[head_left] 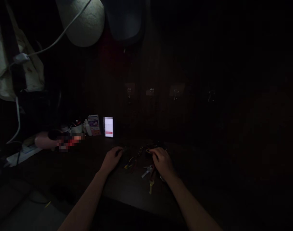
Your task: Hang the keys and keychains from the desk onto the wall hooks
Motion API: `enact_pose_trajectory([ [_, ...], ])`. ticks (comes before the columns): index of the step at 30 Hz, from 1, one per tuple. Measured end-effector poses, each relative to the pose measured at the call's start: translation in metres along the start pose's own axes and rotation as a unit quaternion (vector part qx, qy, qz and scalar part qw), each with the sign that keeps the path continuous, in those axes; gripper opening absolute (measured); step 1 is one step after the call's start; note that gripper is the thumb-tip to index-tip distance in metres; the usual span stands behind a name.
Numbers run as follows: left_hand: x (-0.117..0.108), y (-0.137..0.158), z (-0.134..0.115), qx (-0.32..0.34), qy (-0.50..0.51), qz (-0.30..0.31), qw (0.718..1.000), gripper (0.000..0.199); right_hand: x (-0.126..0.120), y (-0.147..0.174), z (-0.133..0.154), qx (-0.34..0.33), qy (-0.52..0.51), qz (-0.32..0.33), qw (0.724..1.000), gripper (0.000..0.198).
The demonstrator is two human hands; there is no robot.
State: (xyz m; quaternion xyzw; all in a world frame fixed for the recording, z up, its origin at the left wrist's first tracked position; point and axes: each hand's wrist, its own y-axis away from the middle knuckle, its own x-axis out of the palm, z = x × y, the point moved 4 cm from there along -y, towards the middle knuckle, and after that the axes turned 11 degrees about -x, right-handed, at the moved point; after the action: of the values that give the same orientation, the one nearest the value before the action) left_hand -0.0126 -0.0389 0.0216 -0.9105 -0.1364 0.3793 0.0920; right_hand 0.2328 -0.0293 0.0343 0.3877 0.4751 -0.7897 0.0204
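Observation:
The scene is very dark. My left hand (pixel 113 158) rests on a dark table (pixel 127 189), fingers curled over a small dark object that I cannot make out. My right hand (pixel 162 162) lies a little to the right, fingers bent over a dark ring or keyring. Between and below the hands lie several keys: a silver key (pixel 147 171), a yellow-headed key (pixel 151 186) and a small bunch with yellow-green parts (pixel 129 164). Whether either hand grips anything is hidden by the dark.
Small hooks (pixel 151 92) hang in a row on the dark wall behind. At the back left stand a white box (pixel 108 127), a small carton (pixel 94 124) and a bottle. A white cable (pixel 55 41) and a pale bag (pixel 6 70) hang at the left.

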Motion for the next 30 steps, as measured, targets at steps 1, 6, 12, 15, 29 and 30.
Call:
enact_pose_trajectory([
  [1,0.000,0.002,-0.003,0.021,-0.010,-0.003,1.000,0.026,0.001,0.000,0.001,-0.005,0.003,0.012,1.000,0.025],
  [6,0.002,0.012,-0.014,0.127,-0.064,-0.008,0.990,0.024,0.005,0.001,0.005,-0.033,0.011,0.056,0.998,0.029],
  [12,0.011,0.012,-0.015,0.210,-0.120,0.004,0.970,0.043,0.011,-0.002,0.017,-0.074,0.027,0.157,0.985,0.047],
  [15,0.017,0.009,-0.012,0.224,-0.150,0.017,0.963,0.047,0.016,-0.001,0.021,-0.093,0.044,0.210,0.972,0.049],
  [29,0.014,0.004,-0.009,0.138,-0.092,0.020,0.986,0.029,0.015,-0.001,0.021,-0.061,0.047,0.196,0.978,0.027],
  [30,0.013,0.004,-0.009,0.134,-0.090,0.020,0.987,0.027,0.015,-0.001,0.021,-0.058,0.047,0.190,0.979,0.025],
])
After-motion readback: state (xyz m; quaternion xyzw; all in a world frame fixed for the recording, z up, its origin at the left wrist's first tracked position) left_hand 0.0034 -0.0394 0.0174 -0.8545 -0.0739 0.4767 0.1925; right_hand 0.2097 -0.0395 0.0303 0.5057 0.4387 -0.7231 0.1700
